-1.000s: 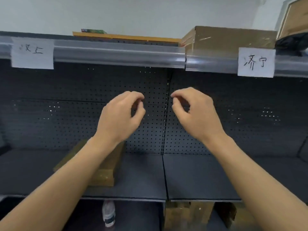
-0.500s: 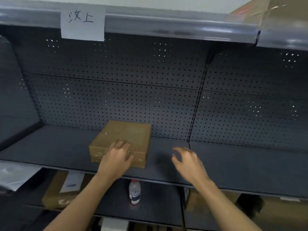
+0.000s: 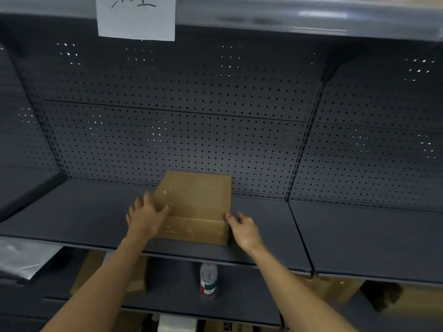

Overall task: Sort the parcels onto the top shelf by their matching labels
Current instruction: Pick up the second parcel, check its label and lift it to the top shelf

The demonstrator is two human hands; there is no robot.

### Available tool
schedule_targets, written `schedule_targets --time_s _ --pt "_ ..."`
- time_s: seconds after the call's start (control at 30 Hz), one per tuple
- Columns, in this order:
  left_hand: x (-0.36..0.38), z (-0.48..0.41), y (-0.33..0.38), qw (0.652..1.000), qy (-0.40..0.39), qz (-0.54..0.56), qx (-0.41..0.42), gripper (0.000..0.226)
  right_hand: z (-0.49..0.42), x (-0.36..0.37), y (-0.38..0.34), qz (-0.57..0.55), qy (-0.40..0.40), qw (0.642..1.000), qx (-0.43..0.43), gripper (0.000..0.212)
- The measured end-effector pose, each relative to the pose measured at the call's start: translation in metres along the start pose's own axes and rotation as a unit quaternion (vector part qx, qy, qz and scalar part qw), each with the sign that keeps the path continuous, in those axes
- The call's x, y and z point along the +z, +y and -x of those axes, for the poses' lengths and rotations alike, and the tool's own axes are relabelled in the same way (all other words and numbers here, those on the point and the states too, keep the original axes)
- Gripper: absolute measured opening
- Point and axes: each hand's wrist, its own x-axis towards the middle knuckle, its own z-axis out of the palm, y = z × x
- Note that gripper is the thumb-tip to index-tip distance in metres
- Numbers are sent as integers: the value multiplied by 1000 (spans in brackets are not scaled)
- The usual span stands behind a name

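A flat brown cardboard parcel lies on the dark middle shelf, near the perforated back panel. My left hand rests against the parcel's front left corner, thumb on top and fingers spread down its left side. My right hand is at the front right corner, fingertips touching the edge, fingers curled and apart. The parcel sits flat on the shelf. A white paper label with handwritten characters hangs on the top shelf rail, above and left of the parcel.
A water bottle stands on the lower shelf below the parcel. More cardboard boxes sit at lower left and another brown box at lower right. A grey plastic bag lies at the left edge. An upright post divides the shelf bays.
My view dropped from the top shelf to the middle shelf. Both hands came down from mid-air and now touch the parcel's two front corners.
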Motion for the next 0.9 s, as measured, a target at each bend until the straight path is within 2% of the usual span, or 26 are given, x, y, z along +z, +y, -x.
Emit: schedule_targets --time_s 0.1,0.23,0.43,0.6,0.77,0.9 --pt "3 -6 -4 993 -34 108 -31 90 -4 12 -5 -25 -19 999 9 58" --pt "10 1 -3 993 -13 121 -12 76 -3 18 -1 -46 -16 999 0 47" --pt "8 27 17 991 45 122 23 75 8 -1 12 -135 36 990 -21 53" --pt "18 52 48 978 81 189 47 83 20 -26 15 -284 61 957 -19 59" --pt "39 71 68 968 75 235 49 86 28 -55 16 -349 55 935 -5 61" --pt "53 79 76 968 30 239 75 80 32 -77 22 -376 104 921 -27 62"
